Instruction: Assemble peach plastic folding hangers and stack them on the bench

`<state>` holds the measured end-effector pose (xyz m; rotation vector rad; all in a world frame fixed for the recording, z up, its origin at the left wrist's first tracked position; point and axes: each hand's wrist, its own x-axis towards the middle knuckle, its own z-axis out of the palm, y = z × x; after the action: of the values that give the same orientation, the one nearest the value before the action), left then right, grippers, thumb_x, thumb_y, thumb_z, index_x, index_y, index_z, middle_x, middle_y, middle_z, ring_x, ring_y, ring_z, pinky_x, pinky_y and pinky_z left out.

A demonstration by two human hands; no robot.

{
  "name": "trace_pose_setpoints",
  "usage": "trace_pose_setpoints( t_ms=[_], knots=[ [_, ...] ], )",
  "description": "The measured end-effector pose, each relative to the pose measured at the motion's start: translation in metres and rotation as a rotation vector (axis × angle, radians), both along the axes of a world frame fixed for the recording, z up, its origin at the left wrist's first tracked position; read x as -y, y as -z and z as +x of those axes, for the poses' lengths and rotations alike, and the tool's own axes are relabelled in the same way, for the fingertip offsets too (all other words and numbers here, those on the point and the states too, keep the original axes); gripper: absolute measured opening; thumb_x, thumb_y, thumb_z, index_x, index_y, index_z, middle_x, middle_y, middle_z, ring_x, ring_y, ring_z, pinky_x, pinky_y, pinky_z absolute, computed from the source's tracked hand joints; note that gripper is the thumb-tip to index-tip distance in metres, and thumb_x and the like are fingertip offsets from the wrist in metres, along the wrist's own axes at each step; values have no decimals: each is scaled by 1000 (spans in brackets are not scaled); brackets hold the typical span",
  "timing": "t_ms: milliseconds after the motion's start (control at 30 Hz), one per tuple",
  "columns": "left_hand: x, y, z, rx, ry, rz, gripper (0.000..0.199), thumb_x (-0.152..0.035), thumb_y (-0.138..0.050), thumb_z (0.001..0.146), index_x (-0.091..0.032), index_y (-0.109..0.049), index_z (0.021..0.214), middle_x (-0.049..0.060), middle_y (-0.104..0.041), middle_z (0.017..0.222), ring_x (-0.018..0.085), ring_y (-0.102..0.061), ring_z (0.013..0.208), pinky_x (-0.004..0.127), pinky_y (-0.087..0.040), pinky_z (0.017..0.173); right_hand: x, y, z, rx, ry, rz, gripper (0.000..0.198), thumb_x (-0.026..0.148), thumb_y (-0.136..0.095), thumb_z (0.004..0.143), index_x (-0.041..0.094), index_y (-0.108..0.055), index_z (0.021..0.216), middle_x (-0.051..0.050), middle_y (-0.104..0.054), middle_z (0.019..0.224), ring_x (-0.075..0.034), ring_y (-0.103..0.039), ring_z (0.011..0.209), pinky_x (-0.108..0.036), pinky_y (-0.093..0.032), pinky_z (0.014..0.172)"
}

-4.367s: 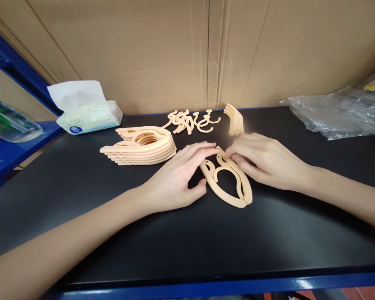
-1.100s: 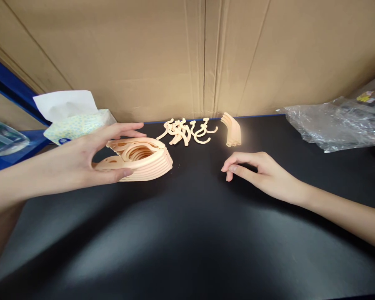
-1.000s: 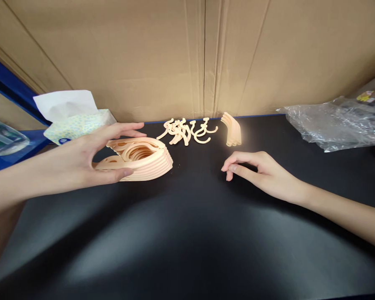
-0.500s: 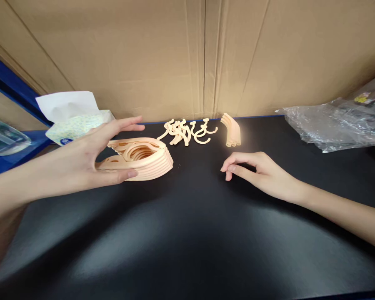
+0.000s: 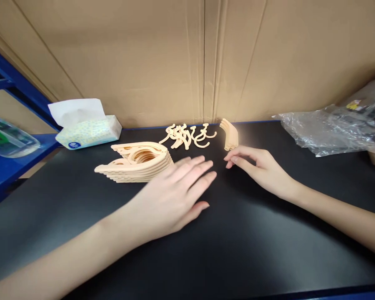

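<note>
My left hand [image 5: 181,193] is held over the black tabletop with its fingers stretched out and slightly apart, holding nothing. It covers part of the right end of a stack of flat, peach-coloured plastic pieces [image 5: 137,166] that look like hanger parts with rounded openings. Curled fingers and a thumb resting close to them close my right hand [image 5: 259,166]; nothing shows in its grip. Just behind its fingertips is a bundle of curved peach-coloured strips [image 5: 230,134]. Several small peach-coloured hooks [image 5: 181,135] lie in a loose pile between the stack and the bundle, farther back.
A tissue pack [image 5: 89,131] sits at the back left beside a blue metal frame [image 5: 28,98]. A clear plastic bottle [image 5: 14,139] lies on that side. Crumpled clear plastic bags [image 5: 325,129] occupy the back right. Cardboard [image 5: 143,62] stands along the table's [image 5: 225,250] far edge.
My left hand has moved off the stack of peach-coloured pieces, rightward toward the middle of the table, its fingers now pointing right. My right hand has hardly moved. The view has shifted slightly.
</note>
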<state>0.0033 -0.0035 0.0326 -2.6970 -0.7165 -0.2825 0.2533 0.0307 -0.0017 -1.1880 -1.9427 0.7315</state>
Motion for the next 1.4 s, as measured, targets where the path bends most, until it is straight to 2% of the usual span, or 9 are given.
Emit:
trace_pose_setpoints(
  t_ms=[200,400,667,833,967,1067,1200,1300,1400],
  knots=[
    [-4,29,13,-12,-50,-186,52,-40,-38,100,-5,-50,136,19,-47,145,32,-44,135,44,-43,108,-12,3,7,-47,138,35,18,32,-51,90,20,-65,88,-1,-70,76,-18,-65,81,-33,-46,83],
    [-8,32,22,35,-211,-295,57,-46,-38,100,-5,-47,140,19,-44,147,31,-41,137,46,-40,111,-16,2,11,-36,249,82,18,30,-52,88,22,-67,82,-2,-72,85,-19,-65,86,-34,-45,86],
    [-8,37,19,105,-222,-353,56,-47,-37,100,-10,-45,142,16,-41,150,29,-38,140,46,-38,112,-30,-1,21,5,383,9,14,29,-54,83,21,-63,90,-4,-71,96,-20,-65,93,-34,-46,88],
    [-8,38,17,126,-212,-358,56,-47,-37,100,-10,-45,141,16,-42,150,29,-38,140,46,-39,112,-53,-5,27,129,446,-120,36,43,-58,82,19,-57,109,-7,-68,93,-21,-64,82,-35,-48,77],
    [-9,37,17,138,-207,-368,55,-46,-39,99,-11,-45,141,16,-41,150,29,-38,140,47,-39,112,-74,-8,24,253,490,-179,69,70,-57,75,19,-51,121,-11,-68,98,-27,-64,85,-42,-46,78],
    [-9,36,17,144,-207,-384,54,-45,-41,99,-11,-46,140,17,-42,150,30,-39,139,49,-40,111,-86,-10,18,339,509,-190,81,78,-57,68,19,-51,122,-13,-69,98,-32,-64,88,-46,-45,80],
    [-8,36,17,151,-202,-395,53,-44,-41,99,-10,-46,139,18,-42,149,31,-39,139,49,-40,110,-92,-9,11,401,517,-161,68,66,-60,72,18,-53,119,-13,-70,95,-33,-64,92,-45,-45,80],
    [-8,36,17,165,-191,-394,52,-44,-42,99,-10,-47,138,18,-43,149,31,-39,139,50,-40,110,-93,-6,11,396,499,-139,48,49,-57,79,19,-54,116,-9,-72,90,-28,-66,87,-39,-46,74],
    [-8,36,17,154,-198,-398,53,-43,-41,99,-10,-47,139,18,-42,149,30,-38,139,49,-39,111,-94,-6,15,386,493,-100,42,40,-55,81,19,-52,117,-6,-72,84,-24,-67,82,-34,-47,70]
  ],
)
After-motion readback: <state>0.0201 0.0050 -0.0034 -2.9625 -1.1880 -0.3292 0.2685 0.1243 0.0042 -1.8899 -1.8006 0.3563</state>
